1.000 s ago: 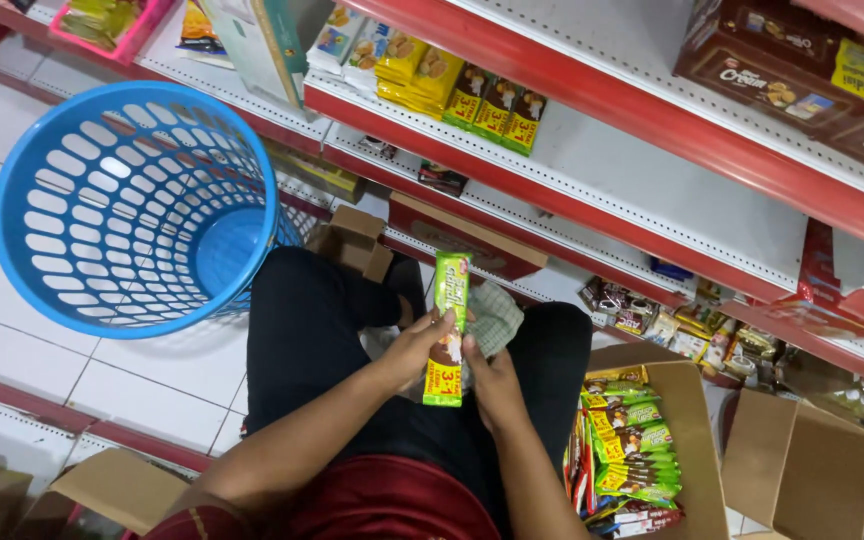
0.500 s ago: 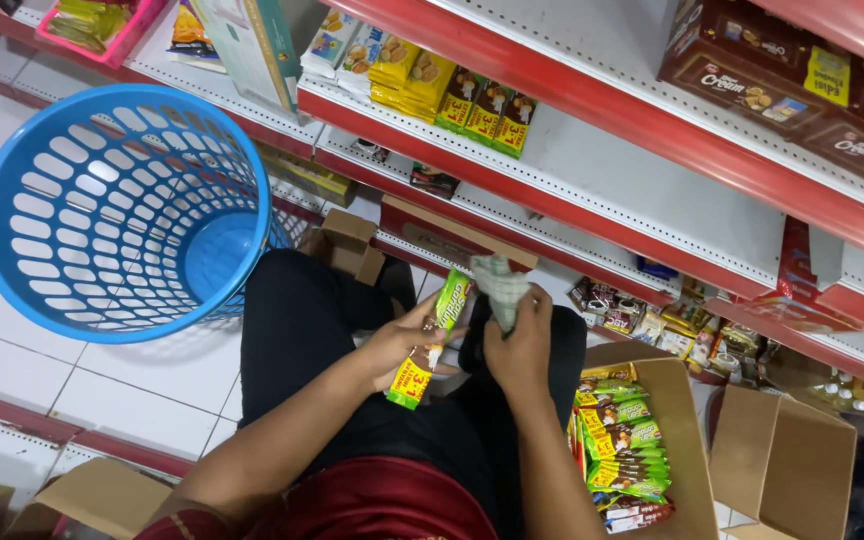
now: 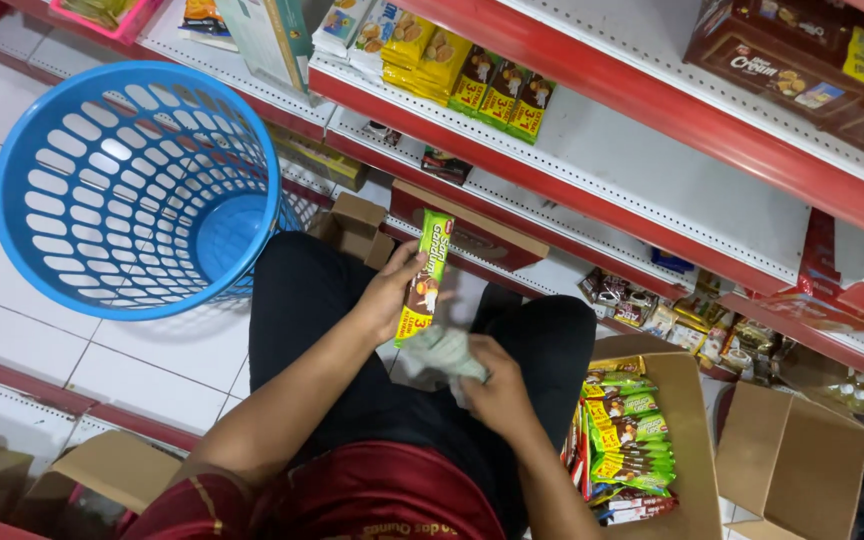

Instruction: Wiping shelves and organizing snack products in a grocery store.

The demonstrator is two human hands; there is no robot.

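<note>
Head view. Green-and-yellow snack packet (image 3: 425, 278): upright, slightly tilted, above the lap, gripped along its left edge by the left hand (image 3: 390, 295), fingers closed round it. Grey-green cloth (image 3: 442, 355): just below the packet, bunched under the right hand (image 3: 492, 385), which clutches it. Blue plastic basket (image 3: 42, 250): on the floor, left of the knees. Open cardboard box (image 3: 697, 440) of matching packets: right of the lap. Red-edged shelf (image 3: 592, 210): ahead.
</note>
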